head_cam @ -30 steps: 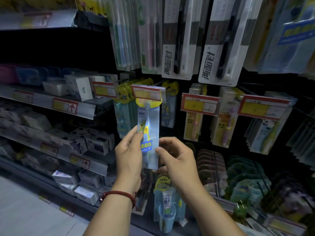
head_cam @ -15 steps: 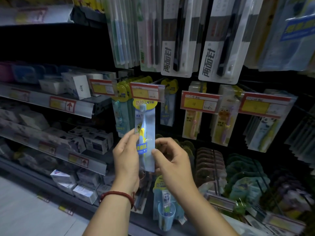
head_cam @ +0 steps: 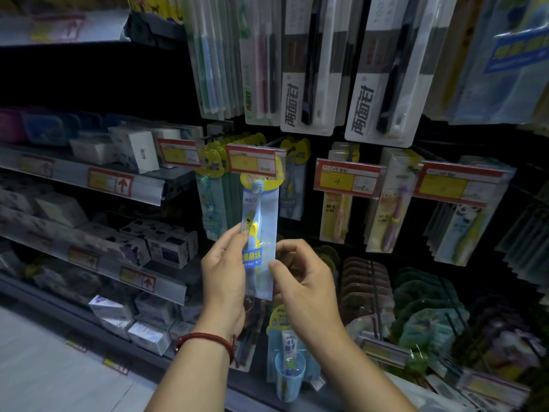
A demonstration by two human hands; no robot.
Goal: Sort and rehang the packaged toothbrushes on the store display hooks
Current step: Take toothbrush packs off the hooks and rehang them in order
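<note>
One toothbrush pack [head_cam: 261,221] in hand, upright, in front of the middle hook row. Its yellow top sits tucked behind one red-and-yellow price tag [head_cam: 254,162]; whether it hangs on anything there cannot be told. Blue-and-yellow child's brush inside, head up. Two hands on it: the left hand [head_cam: 225,275] pinches the pack's left edge at mid-height, thumb in front and fingers curled behind; the right hand [head_cam: 303,281] pinches the lower right edge between thumb and forefinger, other fingers loosely curled. One red bracelet [head_cam: 208,340] on the left wrist. Four price tags counted along this row, including the one over the pack; the others at left [head_cam: 175,153] and at right [head_cam: 347,178], [head_cam: 457,181]. Above, two packs of black brushes [head_cam: 309,69], [head_cam: 383,84] hang side by side. Below the hands, one blue cup set [head_cam: 289,373]. Boxes [head_cam: 166,251] on the left shelves, blurred, not counted.
</note>
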